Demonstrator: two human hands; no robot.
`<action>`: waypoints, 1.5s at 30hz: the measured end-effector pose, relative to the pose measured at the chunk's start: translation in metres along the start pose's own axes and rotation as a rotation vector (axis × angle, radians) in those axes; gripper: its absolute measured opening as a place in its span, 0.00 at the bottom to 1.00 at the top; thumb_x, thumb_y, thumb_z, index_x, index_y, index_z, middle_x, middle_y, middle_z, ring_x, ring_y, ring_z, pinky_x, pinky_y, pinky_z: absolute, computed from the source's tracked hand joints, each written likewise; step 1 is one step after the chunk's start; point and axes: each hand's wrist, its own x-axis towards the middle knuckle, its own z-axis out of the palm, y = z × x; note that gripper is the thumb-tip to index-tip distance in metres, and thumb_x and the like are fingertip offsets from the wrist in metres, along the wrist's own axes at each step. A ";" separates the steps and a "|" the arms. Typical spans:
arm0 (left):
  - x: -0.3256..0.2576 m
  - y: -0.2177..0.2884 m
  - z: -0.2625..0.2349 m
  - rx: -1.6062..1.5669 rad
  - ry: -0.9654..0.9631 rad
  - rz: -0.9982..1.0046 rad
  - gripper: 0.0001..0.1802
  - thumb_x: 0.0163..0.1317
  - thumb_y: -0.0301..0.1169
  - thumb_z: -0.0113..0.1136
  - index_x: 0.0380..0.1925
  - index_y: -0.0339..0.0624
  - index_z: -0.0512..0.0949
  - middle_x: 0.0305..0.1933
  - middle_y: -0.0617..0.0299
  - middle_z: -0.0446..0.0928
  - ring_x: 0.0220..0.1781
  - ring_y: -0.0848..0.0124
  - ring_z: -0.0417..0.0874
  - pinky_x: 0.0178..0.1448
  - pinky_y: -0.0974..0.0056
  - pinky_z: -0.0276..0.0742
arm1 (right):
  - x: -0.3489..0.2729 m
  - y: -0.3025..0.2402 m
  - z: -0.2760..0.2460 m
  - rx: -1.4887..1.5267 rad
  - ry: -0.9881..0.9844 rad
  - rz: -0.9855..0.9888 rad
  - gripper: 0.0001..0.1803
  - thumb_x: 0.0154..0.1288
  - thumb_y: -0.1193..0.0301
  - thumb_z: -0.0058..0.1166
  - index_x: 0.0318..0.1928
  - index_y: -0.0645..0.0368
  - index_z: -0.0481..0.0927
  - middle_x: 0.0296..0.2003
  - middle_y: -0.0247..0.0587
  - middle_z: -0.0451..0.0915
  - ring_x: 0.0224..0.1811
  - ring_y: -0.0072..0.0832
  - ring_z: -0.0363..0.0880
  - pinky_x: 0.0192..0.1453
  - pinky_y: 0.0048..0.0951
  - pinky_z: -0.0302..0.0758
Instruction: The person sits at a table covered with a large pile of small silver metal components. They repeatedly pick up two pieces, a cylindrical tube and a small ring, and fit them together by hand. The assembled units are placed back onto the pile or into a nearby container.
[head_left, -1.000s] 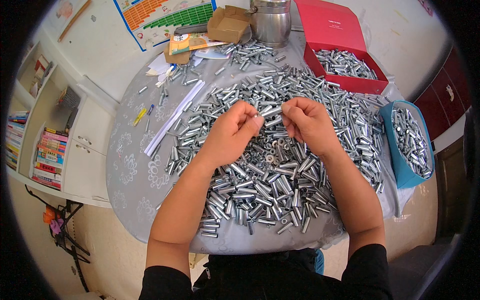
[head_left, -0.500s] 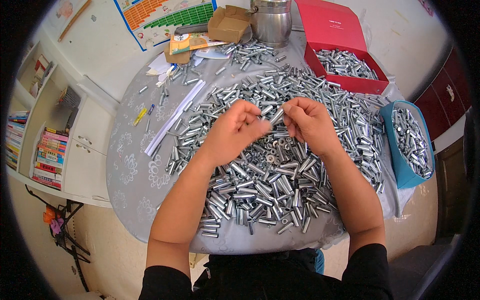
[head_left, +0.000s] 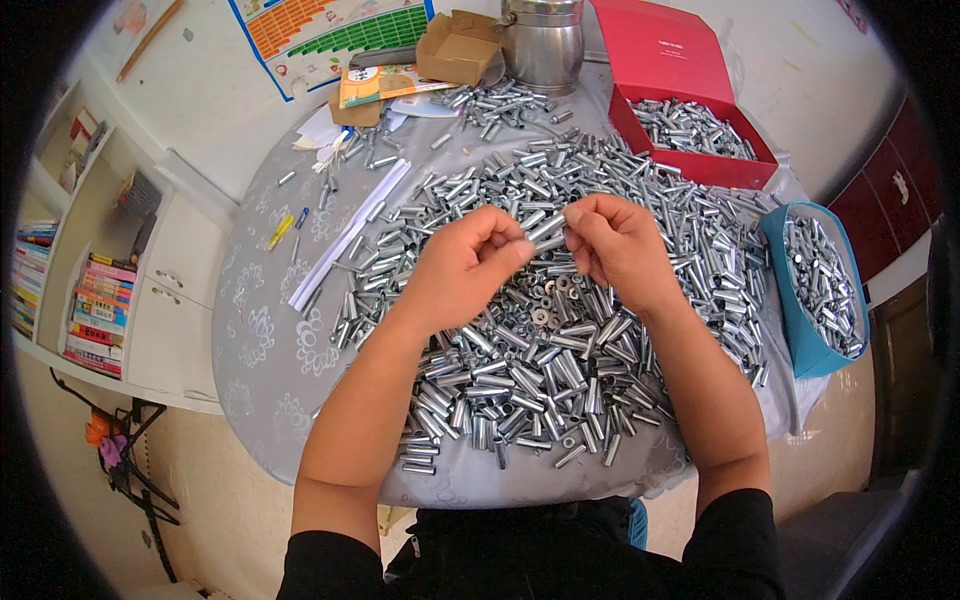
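A shiny metal sleeve [head_left: 548,232] is held between my two hands above a big pile of metal parts. My right hand [head_left: 625,252] pinches its right end with thumb and fingers. At the other end, my left hand [head_left: 468,265] is closed, thumb against curled fingers, at the sleeve's left tip. My fingertips hide both ends of it. Beneath my hands the pile of loose sleeves [head_left: 530,375] spreads over the table, and bolts lie mixed in it. Several flat washers [head_left: 541,316] lie in the middle of the heap, just below my hands.
An open red box [head_left: 690,172] and a blue fabric bin [head_left: 797,330], both filled with metal parts, stand at the right. A steel pot [head_left: 543,50] and a small cardboard box [head_left: 458,50] sit at the back. A white strip [head_left: 350,235] and yellow screwdriver [head_left: 280,233] lie left.
My left hand has tilted and its thumb and fingers have closed toward the sleeve's left end. The sleeve lies slightly flatter. My right hand stays nearly in place.
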 end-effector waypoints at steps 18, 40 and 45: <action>0.000 0.005 -0.001 0.029 0.026 -0.015 0.11 0.57 0.27 0.71 0.37 0.38 0.78 0.32 0.72 0.77 0.27 0.87 0.70 0.32 0.77 0.66 | -0.001 0.001 0.001 -0.017 -0.047 0.006 0.11 0.68 0.65 0.57 0.31 0.59 0.81 0.23 0.28 0.79 0.20 0.13 0.75 0.19 0.17 0.63; -0.018 0.023 -0.058 0.657 -0.576 0.077 0.15 0.46 0.34 0.73 0.34 0.43 0.84 0.36 0.60 0.77 0.40 0.62 0.79 0.43 0.62 0.74 | 0.009 0.013 -0.004 0.063 0.147 -0.086 0.14 0.68 0.72 0.55 0.52 0.64 0.79 0.27 0.31 0.79 0.19 0.13 0.69 0.23 0.17 0.66; -0.017 0.023 -0.052 0.752 -0.584 0.089 0.15 0.44 0.36 0.73 0.32 0.42 0.82 0.37 0.58 0.77 0.43 0.58 0.80 0.48 0.59 0.75 | 0.009 0.015 -0.006 0.072 0.144 -0.062 0.13 0.69 0.72 0.54 0.50 0.64 0.80 0.27 0.31 0.79 0.19 0.13 0.69 0.23 0.16 0.66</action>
